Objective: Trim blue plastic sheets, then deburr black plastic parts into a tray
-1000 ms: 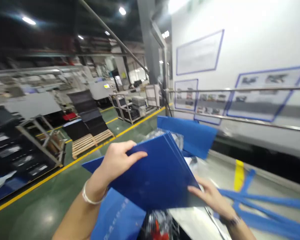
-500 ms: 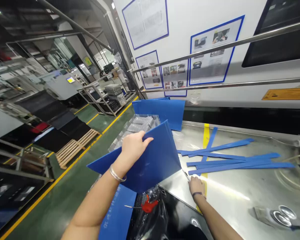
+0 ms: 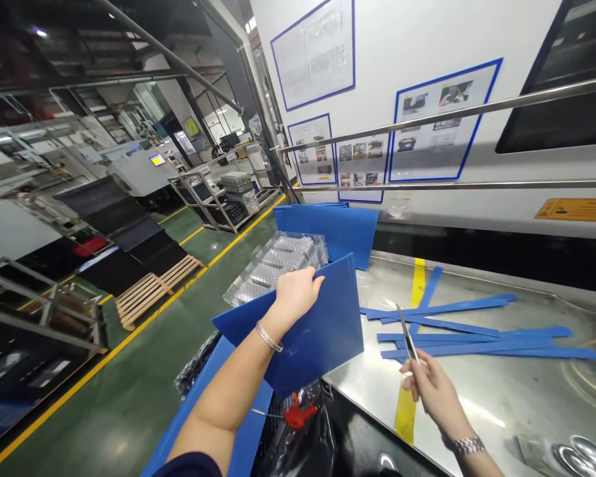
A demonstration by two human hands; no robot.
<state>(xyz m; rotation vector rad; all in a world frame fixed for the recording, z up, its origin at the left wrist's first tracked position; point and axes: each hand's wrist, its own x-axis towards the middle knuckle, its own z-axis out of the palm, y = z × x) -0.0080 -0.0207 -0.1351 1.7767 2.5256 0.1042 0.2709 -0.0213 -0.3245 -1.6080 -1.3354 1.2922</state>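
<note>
My left hand (image 3: 298, 291) is wrapped over the top edge of a blue corrugated plastic sheet (image 3: 328, 331), which stands tilted at the left end of the metal table. More than one layer seems to show along its right edge. In my right hand (image 3: 430, 384) is a slim knife (image 3: 406, 331), blade pointing up and away, held above the table apart from the sheet. Several thin blue strips (image 3: 457, 324) lie crossed on the tabletop just beyond the blade.
More blue sheets (image 3: 347, 228) lean behind, beside clear bubbled plastic trays (image 3: 283, 258). A red-handled tool (image 3: 298, 414) lies on black plastic wrapping below. Yellow tape (image 3: 406, 411) crosses the metal table (image 3: 477, 391). Metal rails (image 3: 442, 119) run along the white machine.
My right hand has lifted and turned, bringing the knife up off the sheet's lower corner. The left hand still grips the sheet, which appears further right as the view shifts.
</note>
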